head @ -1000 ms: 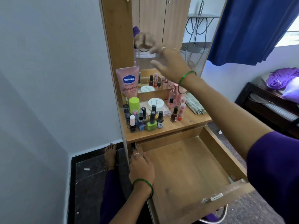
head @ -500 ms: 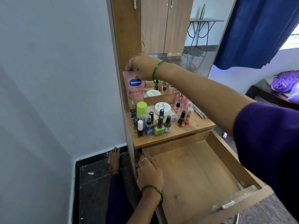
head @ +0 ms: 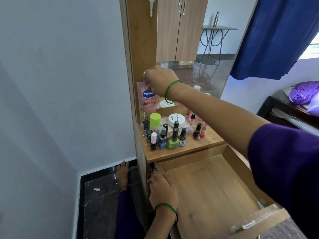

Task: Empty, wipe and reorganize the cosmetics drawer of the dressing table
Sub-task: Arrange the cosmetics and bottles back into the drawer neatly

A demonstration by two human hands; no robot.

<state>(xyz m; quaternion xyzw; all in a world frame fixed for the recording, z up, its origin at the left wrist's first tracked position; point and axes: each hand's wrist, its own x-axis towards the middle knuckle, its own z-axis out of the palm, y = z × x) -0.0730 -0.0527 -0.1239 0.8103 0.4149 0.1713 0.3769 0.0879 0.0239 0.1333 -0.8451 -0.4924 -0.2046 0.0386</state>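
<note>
Where it hovered mid-frame a second ago, the right hand (head: 159, 80) now pinches the pink "Vaseline Gluta-Hya" tube (head: 146, 104); the left hand (head: 163, 190) grips the drawer (head: 207, 187) edge.

Right hand (head: 159, 80), raised before the mirror a second ago, now grips the Vaseline tube (head: 147, 102) top.
</note>
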